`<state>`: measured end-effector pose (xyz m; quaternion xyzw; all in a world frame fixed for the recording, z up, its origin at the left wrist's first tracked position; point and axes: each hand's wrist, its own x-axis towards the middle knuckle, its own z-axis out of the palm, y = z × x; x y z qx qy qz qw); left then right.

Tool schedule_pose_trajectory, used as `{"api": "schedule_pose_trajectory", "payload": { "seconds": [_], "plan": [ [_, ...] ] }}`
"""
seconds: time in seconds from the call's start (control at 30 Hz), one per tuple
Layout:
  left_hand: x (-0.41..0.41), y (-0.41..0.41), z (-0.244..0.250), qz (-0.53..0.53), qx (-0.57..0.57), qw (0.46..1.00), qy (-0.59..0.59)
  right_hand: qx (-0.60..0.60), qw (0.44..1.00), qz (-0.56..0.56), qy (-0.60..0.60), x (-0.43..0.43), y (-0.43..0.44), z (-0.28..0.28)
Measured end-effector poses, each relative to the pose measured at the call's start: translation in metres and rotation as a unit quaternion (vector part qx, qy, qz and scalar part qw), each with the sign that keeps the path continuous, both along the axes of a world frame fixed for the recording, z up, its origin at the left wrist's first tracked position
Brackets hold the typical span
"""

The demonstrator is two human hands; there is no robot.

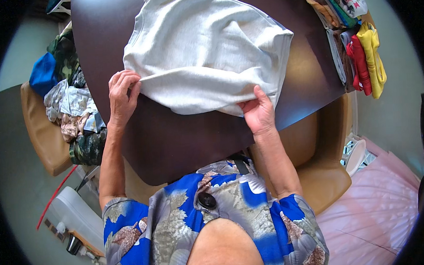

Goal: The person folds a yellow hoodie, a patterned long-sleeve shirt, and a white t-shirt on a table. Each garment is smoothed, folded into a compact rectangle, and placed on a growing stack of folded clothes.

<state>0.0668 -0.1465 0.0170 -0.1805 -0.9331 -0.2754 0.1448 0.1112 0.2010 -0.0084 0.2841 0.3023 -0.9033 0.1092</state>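
A pale grey, long-sleeved-looking sweatshirt [197, 44] lies spread on the dark brown table [184, 140], its top running up to the picture's upper rim. One side of it is turned over in a long fold along the near edge. At the left end of that fold, my left hand [123, 92] pinches the cloth between thumb and fingertips. My right hand [260, 111] grips the near right edge, thumb on top and fingers partly hidden beneath the fabric. A ribbed band runs down the garment's right side, just beyond my right thumb.
Heaped clothes [77, 106] lie on a tan chair [43, 136] at left. Folded clothes [363, 58] stand in stacks at the table's far right. Another tan chair [320, 177] is at right, near pink fabric [371, 203]. A translucent plastic bin [75, 209] sits lower left.
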Motion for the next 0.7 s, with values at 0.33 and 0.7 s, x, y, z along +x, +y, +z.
{"api": "schedule_pose_trajectory", "payload": {
  "seconds": [0.33, 0.7],
  "plan": [
    [-0.022, 0.011, -0.024, 0.086, 0.024, 0.996, -0.019, 0.081, 0.989, -0.023, 0.119, -0.041, 0.008, 0.028],
    [-0.038, 0.011, -0.025, 0.096, -0.105, 0.987, -0.072, 0.006, 0.995, -0.063, 0.078, -0.056, 0.017, 0.013]
  ]
}}
